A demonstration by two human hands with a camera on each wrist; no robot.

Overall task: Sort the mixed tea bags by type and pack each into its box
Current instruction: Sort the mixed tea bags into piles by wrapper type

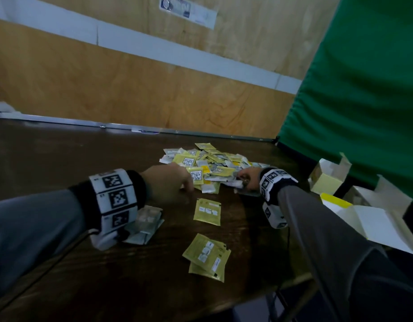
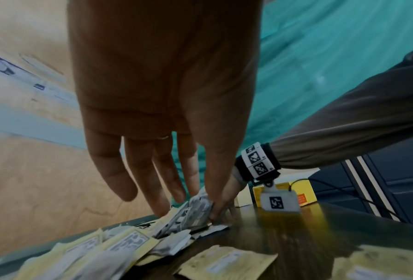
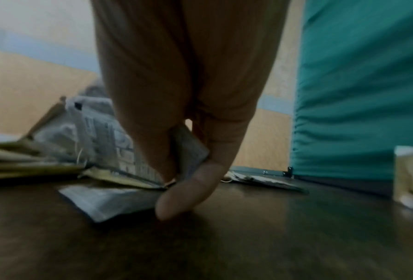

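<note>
A loose heap of flat yellow and grey-white paper tea sachets lies toward the far right of the dark wooden table. Nearer, one yellow sachet lies flat alone, with a small overlapping stack of yellow sachets nearer still and a stack of grey sachets to their left. Opened pale-yellow cardboard boxes stand at the table's right edge

Your left hand: reaches into the near left edge of the mixed pile; fingers hidden from here.
Your right hand: at the pile's right edge, holding grey sachets.
Sorted yellow: one sachet lies alone, a small yellow stack nearer you.
Sorted grey: a grey stack under your left wrist.
Boxes: open, at the right of the surface, by the green cloth.
</note>
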